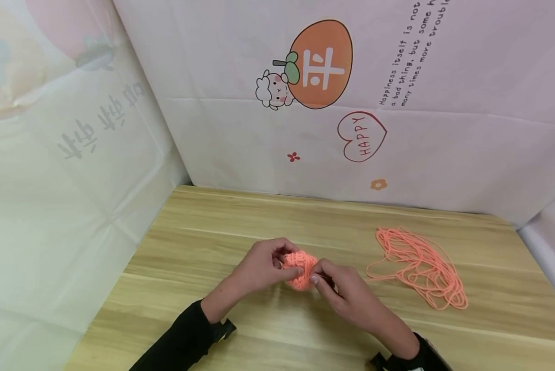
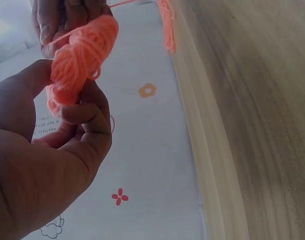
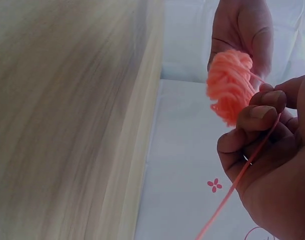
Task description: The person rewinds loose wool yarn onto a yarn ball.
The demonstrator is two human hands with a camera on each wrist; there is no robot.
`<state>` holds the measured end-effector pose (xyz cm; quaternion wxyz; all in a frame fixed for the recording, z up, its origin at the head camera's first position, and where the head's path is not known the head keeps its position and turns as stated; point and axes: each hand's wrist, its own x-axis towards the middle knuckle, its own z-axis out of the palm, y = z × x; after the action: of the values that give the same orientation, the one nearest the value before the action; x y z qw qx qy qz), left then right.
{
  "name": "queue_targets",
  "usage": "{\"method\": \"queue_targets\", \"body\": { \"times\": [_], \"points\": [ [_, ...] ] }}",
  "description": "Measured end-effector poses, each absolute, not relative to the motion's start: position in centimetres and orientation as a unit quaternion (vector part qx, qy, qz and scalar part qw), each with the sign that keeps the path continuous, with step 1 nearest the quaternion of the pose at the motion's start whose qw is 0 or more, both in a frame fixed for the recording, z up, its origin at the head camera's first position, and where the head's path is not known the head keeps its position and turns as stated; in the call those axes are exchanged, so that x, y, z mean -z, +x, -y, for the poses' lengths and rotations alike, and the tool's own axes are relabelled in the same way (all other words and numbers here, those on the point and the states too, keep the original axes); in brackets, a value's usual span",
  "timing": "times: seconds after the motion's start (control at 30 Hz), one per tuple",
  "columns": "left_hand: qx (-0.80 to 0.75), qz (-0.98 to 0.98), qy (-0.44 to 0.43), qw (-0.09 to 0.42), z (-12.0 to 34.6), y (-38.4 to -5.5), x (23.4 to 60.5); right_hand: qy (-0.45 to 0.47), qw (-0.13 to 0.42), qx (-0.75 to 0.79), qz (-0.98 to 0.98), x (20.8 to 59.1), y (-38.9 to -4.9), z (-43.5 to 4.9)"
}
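A small ball of coral-orange yarn (image 1: 301, 268) is held up over the table by my left hand (image 1: 264, 265), thumb on the near side and fingers behind it. In the left wrist view the yarn ball (image 2: 85, 57) looks oblong, with strands wrapped in several directions. Close at its right side, my right hand (image 1: 347, 293) pinches a single yarn strand between thumb and fingers. From that pinch, in the right wrist view, one stretch of the strand (image 3: 237, 180) hangs down across the palm, and a short stretch runs to the ball.
A loose, tangled pile of the same yarn (image 1: 421, 268) lies on the wooden table (image 1: 203, 216) to the right of my hands. Behind the table stands a white printed cloth (image 1: 240, 144), with another light cloth (image 1: 97, 206) along the left side.
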<state>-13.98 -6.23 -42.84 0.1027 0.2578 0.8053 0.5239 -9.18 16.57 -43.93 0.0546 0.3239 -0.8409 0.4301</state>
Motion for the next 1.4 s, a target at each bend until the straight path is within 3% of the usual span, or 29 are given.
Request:
{"method": "queue_targets", "body": {
  "times": [0.37,0.57,0.73,1.0,1.4],
  "points": [
    [-0.479,-0.805,0.316,0.148,5.8,-13.6,43.2,0.321,0.068,-0.428,0.842,43.7,-9.4,-16.8],
    [-0.486,-0.782,0.348,0.176,5.9,-13.6,43.4,0.322,0.074,-0.435,0.838,41.3,-8.7,-16.3],
    [-0.51,-0.755,0.358,0.203,5.8,-13.7,43.4,0.329,0.081,-0.441,0.831,42.9,-9.5,-17.0],
    [-0.561,-0.696,0.366,0.259,5.7,-13.5,43.1,0.291,0.052,-0.463,0.836,43.9,-10.0,-17.6],
    [-0.601,-0.661,0.367,0.259,5.4,-13.5,43.1,0.274,0.009,-0.537,0.798,42.9,-9.9,-17.5]
  ]
}}
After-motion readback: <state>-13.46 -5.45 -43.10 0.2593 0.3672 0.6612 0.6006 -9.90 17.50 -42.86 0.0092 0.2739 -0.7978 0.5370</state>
